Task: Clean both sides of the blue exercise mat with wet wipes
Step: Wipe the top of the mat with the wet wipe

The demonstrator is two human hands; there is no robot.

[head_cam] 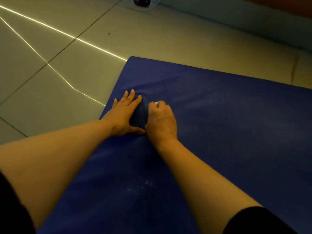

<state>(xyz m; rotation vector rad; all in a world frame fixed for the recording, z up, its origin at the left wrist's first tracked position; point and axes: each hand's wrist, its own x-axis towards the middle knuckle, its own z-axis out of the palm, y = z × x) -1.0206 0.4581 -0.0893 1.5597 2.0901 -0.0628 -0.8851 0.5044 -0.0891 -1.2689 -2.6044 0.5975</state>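
The blue mat (219,132) is spread on the tiled floor (50,65). The left hand (125,114) is pressed flat on it, fingers straight toward 12 o'clock. At its 3 o'clock, the right hand (161,120) is curled around a white wipe (156,103), barely seen at the fingertips.

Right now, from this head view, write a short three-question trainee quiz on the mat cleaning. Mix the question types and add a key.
1. True or false: the left hand lies flat on the blue mat with its fingers straight.
2. Which hand grips the white wipe? A) left B) right C) neither
3. Fill in: the pale specks on the mat lie ____ the person than the hands do.

Key
1. True.
2. B: the right hand curls round the wipe, of which only a small bit shows.
3. Nearer to, between the forearms.
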